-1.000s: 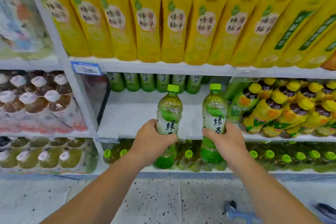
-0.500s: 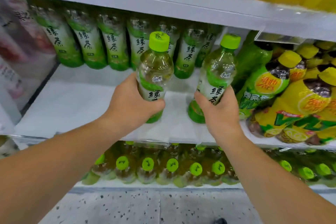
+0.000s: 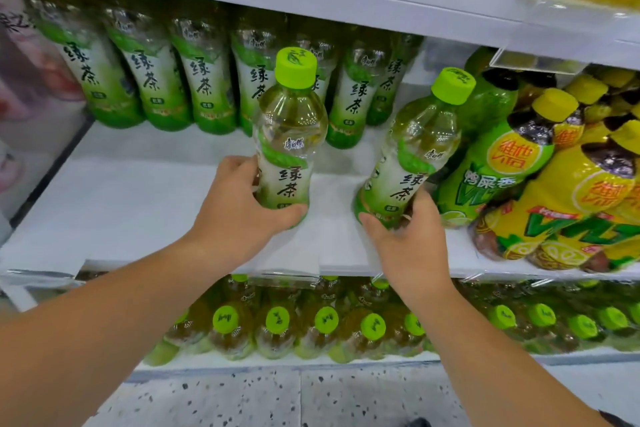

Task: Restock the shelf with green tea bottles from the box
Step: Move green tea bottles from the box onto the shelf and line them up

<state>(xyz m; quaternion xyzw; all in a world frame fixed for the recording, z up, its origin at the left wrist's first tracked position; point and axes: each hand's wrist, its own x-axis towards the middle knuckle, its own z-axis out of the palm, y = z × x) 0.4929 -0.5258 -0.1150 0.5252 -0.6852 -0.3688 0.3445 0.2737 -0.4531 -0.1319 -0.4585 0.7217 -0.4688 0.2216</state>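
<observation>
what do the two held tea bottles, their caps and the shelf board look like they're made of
Left bottle and right bottle: clear glossy plastic, it seems; pale tea shows through, with a printed film label. Caps: opaque lime plastic, ribbed sides. Shelf board: smooth matte white, probably painted metal, though I cannot be sure.

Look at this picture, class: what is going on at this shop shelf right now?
A person is restocking green tea. The left hand holds one green tea bottle upright, and the right hand holds a second bottle tilted right. Both are over the white shelf, in front of a back row of matching bottles. Yellow-capped lemon tea bottles lie to the right.
</observation>
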